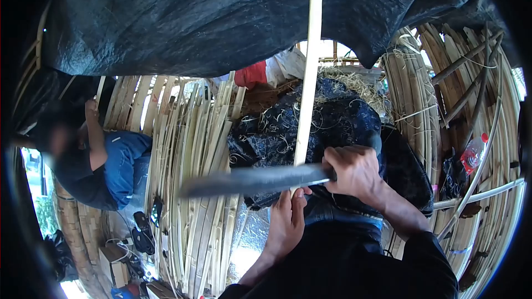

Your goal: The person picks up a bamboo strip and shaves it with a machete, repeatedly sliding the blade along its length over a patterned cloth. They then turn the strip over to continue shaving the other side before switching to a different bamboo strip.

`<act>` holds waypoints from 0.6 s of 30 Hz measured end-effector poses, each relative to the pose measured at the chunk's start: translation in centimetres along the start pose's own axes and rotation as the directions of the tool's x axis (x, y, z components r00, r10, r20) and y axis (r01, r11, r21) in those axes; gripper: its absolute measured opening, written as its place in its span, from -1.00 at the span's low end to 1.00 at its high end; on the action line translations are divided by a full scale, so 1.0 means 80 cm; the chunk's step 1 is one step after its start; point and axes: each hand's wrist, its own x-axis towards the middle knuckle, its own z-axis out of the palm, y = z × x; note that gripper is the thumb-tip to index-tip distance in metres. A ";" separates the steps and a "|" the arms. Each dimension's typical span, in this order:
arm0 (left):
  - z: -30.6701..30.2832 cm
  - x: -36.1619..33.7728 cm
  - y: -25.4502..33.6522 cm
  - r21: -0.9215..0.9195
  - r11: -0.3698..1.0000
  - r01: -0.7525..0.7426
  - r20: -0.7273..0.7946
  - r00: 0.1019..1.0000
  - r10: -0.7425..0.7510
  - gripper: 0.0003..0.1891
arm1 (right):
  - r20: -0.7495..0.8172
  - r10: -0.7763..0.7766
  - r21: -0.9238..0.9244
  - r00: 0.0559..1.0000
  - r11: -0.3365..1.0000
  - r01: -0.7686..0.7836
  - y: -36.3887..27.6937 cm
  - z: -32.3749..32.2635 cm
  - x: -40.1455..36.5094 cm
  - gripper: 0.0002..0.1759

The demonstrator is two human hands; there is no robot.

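A pale bamboo strip (308,77) stands nearly upright in front of me, its top reaching the dark sheet overhead. My left hand (288,210) pinches its lower end between thumb and fingers. Closed round the handle of a long, wide knife (255,180) is my right hand (353,173). The blade points left, lies across the strip's lower part just above my left fingers, and is blurred by motion. A dark patterned cloth (343,116) with curly shavings on it covers my lap behind the strip.
Many split bamboo strips (194,144) lie to the left. Beyond them sits another person (83,160) with one hand raised. A black sheet (233,16) hangs low overhead. Shavings (357,86) lie ahead; a plastic bottle (474,154) and bent poles are at the right.
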 end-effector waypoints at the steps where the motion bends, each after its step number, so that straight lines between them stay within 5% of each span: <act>1: 0.003 0.001 -0.001 -0.013 0.995 -0.098 -0.063 0.993 0.097 -0.81 | -0.006 0.007 -0.005 1.000 1.000 -0.007 0.003 -0.003 0.001 -0.71; 5: -0.015 -0.004 0.019 0.012 0.986 0.167 0.098 0.981 -0.168 -0.81 | -0.110 0.179 -0.099 0.978 0.977 -0.190 0.024 -0.015 0.015 -0.74; 9: -0.010 -0.002 0.012 0.032 0.986 0.161 0.089 0.982 -0.164 -0.81 | -0.017 0.045 0.018 0.999 0.999 -0.044 0.009 0.003 0.001 -0.71; 11: -0.001 0.001 0.005 -0.033 0.999 -0.036 -0.037 0.999 0.035 -0.79 | -0.032 -0.079 -0.087 0.996 0.993 0.076 0.009 0.001 0.000 -0.72; 15: -0.009 -0.005 0.016 -0.017 0.993 0.115 0.041 0.993 -0.114 -0.77 | -0.169 0.211 -0.113 0.963 0.966 -0.232 0.047 -0.014 0.021 -0.75; 18: -0.008 0.000 0.014 -0.031 0.989 0.144 0.050 0.989 -0.142 -0.76 | -0.160 0.183 -0.153 0.970 0.966 -0.207 0.043 -0.014 0.024 -0.75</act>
